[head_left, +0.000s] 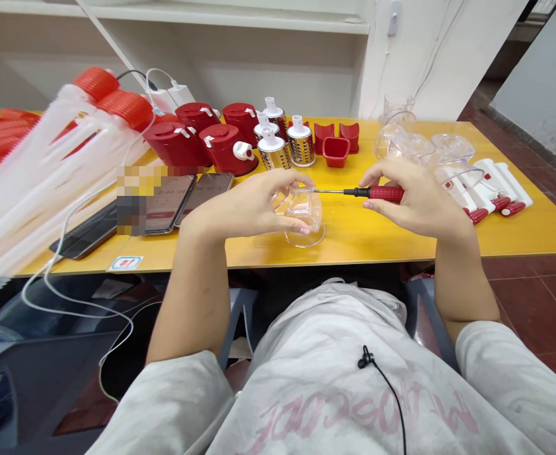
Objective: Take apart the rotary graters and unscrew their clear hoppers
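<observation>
In my left hand (259, 205) is a clear plastic part (309, 212) with a round rim, held on its side just above the yellow table (363, 243). My right hand (415, 193) grips a screwdriver (386, 193) by its red and black handle. The thin metal shaft lies level and points left, its tip at the upper edge of the clear part. Whether a screw sits at the tip is too small to make out. My left fingers cover the far end of the clear part.
Red housings (228, 148), perforated metal drums (301, 142) and red cups (335, 151) stand behind my hands. Clear plastic parts (413, 148) and white-and-red handles (500, 183) lie at right. Phones (164, 205), a white cable (48, 278) and bagged orange-red pieces (95, 83) are on the left.
</observation>
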Demonstrator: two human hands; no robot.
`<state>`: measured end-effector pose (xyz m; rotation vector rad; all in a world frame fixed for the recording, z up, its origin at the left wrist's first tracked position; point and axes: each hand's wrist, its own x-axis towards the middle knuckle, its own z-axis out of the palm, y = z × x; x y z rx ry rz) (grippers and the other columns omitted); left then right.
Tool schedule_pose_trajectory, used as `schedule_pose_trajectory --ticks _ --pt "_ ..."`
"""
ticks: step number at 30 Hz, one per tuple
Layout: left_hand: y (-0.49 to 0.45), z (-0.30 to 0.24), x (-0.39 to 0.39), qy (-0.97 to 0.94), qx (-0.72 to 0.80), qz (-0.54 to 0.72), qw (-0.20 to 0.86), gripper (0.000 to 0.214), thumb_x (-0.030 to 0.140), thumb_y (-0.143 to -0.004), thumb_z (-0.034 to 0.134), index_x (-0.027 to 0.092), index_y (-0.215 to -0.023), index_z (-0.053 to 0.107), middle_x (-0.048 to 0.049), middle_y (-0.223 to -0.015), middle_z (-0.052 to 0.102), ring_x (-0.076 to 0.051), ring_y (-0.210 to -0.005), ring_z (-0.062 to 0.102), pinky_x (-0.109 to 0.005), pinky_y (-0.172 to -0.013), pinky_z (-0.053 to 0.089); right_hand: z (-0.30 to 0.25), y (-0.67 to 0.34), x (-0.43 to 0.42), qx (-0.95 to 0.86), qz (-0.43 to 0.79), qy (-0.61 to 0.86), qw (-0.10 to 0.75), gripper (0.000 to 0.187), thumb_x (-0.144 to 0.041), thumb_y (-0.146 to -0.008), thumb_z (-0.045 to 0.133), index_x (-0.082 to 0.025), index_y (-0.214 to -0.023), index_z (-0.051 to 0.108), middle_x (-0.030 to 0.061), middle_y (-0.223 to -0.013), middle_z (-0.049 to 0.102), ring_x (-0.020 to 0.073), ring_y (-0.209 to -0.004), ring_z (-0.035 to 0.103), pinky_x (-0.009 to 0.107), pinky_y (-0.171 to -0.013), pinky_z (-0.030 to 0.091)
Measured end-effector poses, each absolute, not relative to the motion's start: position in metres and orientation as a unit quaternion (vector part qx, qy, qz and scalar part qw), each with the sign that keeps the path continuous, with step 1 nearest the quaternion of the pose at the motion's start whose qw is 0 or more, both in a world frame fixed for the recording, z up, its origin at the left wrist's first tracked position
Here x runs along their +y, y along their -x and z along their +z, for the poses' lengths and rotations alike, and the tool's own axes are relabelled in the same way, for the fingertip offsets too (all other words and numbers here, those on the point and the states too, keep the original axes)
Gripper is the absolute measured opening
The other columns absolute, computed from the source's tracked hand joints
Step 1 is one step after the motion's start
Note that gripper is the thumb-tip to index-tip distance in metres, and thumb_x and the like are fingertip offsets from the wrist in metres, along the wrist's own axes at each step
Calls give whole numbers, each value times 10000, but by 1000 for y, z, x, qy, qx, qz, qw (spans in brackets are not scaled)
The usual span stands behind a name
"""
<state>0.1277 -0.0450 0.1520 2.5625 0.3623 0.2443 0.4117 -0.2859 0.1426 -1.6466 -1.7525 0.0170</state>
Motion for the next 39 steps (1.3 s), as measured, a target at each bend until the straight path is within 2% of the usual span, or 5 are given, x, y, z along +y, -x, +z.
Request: schedule_pose_trajectory --ticks 8,16,23,35,39 --pt "-127 154 -47 -950 131 87 271 996 930 -877 982 259 -1595 821 -149 -1562 854 -444 -1447 780 -585 -1347 623 142 -406 -284 -660 34 675 328 311 -507 -1245 726 -264 -1178 907 91 -1043 897 313 -924 770 479 -909 597" --pt "-125 157 -52 -947 150 71 275 998 924 -842 1017 271 -1568 807 -142 -1552 839 -456 -1449 780 -584 -1340 624 139 -413 -285 -694 14 634 339 283 -360 -1022 961 -301 -1286 880 126 -1349 935 408 -1207 834 600 -1129 670" --pt "-123 159 -59 -949 145 62 273 964 923 -863 995 272 -1540 779 -148 -1554 837 -460 -1440 782 -570 -1330 616 142 -406 -291 -685 30 654 320 240 -397 -1200 732 -271 -1253 929 119 -1180 954 348 -1016 830 524 -974 663" --pt "-122 158 -62 -952 141 57 267 927 888 -917 947 273 -1585 763 -159 -1665 824 -468 -1540 766 -584 -1386 591 136 -416 -288 -720 13 618 315 270 -271 -1057 895 -306 -1324 899 125 -1335 928 397 -1183 828 612 -1155 674" --pt "-123 158 -61 -952 134 62 269 973 940 -932 925 274 -1627 790 -163 -1687 822 -468 -1585 752 -581 -1429 572 136 -412 -289 -715 0 626 311 240 -394 -1086 932 -286 -1300 925 145 -1328 924 413 -1229 825 609 -1179 662"
